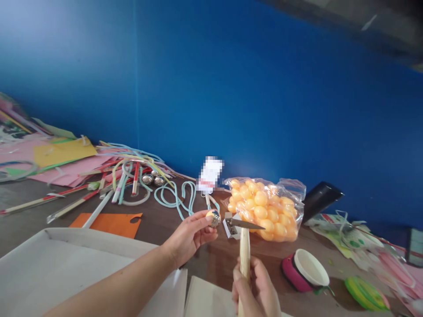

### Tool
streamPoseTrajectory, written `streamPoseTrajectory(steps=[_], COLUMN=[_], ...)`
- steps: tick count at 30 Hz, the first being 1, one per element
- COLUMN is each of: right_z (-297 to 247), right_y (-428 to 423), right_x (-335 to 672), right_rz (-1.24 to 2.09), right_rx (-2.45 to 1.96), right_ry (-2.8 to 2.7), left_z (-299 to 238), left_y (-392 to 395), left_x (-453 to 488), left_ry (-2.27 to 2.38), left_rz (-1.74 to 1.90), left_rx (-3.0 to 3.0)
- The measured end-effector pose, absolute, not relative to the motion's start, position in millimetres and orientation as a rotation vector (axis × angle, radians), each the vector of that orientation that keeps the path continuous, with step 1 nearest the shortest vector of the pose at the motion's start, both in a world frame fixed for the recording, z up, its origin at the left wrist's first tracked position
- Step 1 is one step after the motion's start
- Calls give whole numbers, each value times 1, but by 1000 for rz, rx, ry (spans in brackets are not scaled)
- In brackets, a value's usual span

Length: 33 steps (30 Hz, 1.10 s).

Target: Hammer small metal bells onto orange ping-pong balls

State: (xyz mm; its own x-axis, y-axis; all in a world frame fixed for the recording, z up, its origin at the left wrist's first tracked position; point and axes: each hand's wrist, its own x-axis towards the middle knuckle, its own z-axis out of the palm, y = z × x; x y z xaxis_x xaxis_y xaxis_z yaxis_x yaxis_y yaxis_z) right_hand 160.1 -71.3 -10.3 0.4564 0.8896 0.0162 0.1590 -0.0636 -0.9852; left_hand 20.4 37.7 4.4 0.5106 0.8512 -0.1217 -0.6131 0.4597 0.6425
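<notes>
Between the thumb and fingers of my left hand (190,233) is a small shiny silver bell (214,218), held up above the table. My right hand (256,288) is wrapped round the wooden handle of a hammer (245,251), which stands upright with its dark metal head on top. Just behind the hammer head lies a small white box (228,229) with tiny dark metal pieces in it. A clear plastic bag of orange balls (264,209) rests behind the hammer and to its right.
A white tray (99,244) fills the front left. Behind it lie orange paper (112,223), striped sticks, cords and several silver bells (153,178). A badge (209,174) on a light blue lanyard leans by the blue wall. A pink-and-white cup (306,269) and green ring (366,293) stand right.
</notes>
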Motion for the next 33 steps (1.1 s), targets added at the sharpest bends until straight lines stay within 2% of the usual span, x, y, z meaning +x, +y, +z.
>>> streamPoseTrajectory(steps=[3, 11, 20, 33], right_z=[-5, -7, -27, -20], right_y=[-74, -83, -77, -80], right_x=[153, 152, 157, 157], right_rz=[848, 756, 682, 729], right_rx=[-1419, -1313, -1340, -1284], right_ry=[-852, -956, -1128, -1048], left_z=[4, 1, -4, -6], left_y=[38, 39, 38, 39], left_x=[21, 23, 24, 25], left_ry=[487, 565, 553, 529], left_rz=[943, 961, 1011, 1019], left_rx=[618, 683, 693, 727])
